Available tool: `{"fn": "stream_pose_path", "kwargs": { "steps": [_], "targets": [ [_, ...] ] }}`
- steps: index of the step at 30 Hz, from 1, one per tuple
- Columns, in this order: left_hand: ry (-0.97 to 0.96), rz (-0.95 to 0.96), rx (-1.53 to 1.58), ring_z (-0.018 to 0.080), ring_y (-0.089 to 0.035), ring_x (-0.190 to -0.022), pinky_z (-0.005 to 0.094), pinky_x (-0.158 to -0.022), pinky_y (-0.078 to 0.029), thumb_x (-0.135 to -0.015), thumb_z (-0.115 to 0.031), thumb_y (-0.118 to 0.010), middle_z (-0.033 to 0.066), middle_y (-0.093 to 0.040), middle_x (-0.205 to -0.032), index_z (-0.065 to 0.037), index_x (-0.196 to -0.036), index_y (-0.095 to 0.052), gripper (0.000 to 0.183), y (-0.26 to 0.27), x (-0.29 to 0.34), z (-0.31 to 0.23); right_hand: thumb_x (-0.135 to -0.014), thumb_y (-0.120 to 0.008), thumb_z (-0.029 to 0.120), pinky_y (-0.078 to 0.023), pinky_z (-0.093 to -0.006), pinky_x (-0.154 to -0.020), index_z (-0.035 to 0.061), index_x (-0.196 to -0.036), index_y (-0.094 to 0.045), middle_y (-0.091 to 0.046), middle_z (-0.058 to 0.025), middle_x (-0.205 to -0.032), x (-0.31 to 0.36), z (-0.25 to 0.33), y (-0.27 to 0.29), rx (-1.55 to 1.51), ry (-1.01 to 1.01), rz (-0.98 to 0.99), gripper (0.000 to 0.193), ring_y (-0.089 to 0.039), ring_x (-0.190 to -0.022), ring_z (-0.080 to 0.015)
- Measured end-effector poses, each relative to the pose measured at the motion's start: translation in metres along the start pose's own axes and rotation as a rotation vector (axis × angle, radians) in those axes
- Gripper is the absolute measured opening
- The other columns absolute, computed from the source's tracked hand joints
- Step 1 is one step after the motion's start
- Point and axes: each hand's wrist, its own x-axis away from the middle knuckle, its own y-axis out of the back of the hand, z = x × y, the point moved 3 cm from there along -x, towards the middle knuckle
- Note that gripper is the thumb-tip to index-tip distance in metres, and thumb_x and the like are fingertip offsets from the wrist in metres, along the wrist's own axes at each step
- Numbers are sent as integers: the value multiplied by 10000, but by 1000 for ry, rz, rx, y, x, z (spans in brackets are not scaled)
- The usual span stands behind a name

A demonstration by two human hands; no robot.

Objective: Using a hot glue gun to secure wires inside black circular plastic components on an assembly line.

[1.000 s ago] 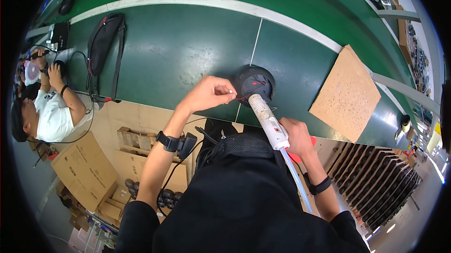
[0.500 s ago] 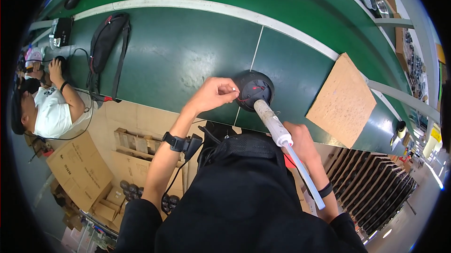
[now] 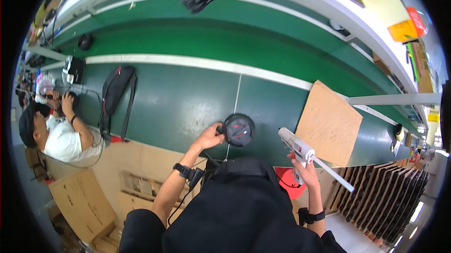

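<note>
Right hand (image 3: 306, 170) partly hides the white glue gun (image 3: 296, 143) it holds

A plain black cloth top (image 3: 225, 220) has short, loose black sleeves (image 3: 141, 229). A black strap (image 3: 182, 171) with a boxy black module (image 3: 196, 177) circles the left wrist; another black strap (image 3: 315, 217) circles the right. The left hand (image 3: 209, 137) and right hand (image 3: 306, 171) are bare.

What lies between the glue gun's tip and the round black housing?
In the head view, only green tabletop shows between the tip of the white glue gun, held in the right hand, and the round black housing.
</note>
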Motion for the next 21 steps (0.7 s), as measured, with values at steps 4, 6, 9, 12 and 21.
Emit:
{"fn": "stream_pose_path", "kwargs": {
  "steps": [4, 6, 9, 12, 21],
  "targets": [
    [67, 83, 48, 216, -712, -884, 337, -791, -590, -920, -28, -573, 167, -713, -1036, -6, -1528, -279, 675, -15, -27, -12, -973, -631, 183, -422, -254, -445, 22, -1306, -546, -670, -70, -948, 10, -13, 32, -78, -45, -158, 379, -491, -467, -84],
    [3, 154, 202, 241, -680, -1068, 354, -928, -560, -926, -19, -546, 205, -676, -1195, -27, -1571, -203, 731, -38, -38, -32, -974, -634, 201, -406, -258, -426, 28, -1292, -556, -646, -58, -854, 11, -23, 53, -61, -56, -245, 371, -478, -456, -83],
    [-316, 193, -81, 341, -470, -1357, 442, -1090, -446, -875, -67, -628, 241, -505, -1433, -73, -1592, -174, 849, -58, -53, -33, -978, -634, 230, -365, -268, -381, 55, -1225, -591, -533, -11, -623, 9, -39, 76, -95, -51, -313, 306, -448, -430, -86],
    [-324, -126, -783, 383, -347, -1440, 487, -1128, -393, -800, -174, -738, 237, -387, -1530, -104, -1574, -235, 926, -51, -58, -13, -972, -644, 272, -339, -264, -366, 91, -1090, -582, -464, 15, -582, 2, -57, 103, -68, -116, -352, 225, -417, -418, -81],
    [398, -602, -674, 497, -59, -1511, 635, -1140, -303, -544, -471, -942, 212, 23, -1668, -268, -1612, -63, 1398, 38, 56, 74, -954, -615, 269, -346, -287, -327, 101, -1020, -557, -455, -15, -549, -42, -85, 154, 138, -167, -241, 190, -436, -378, -117]
  ]
}}
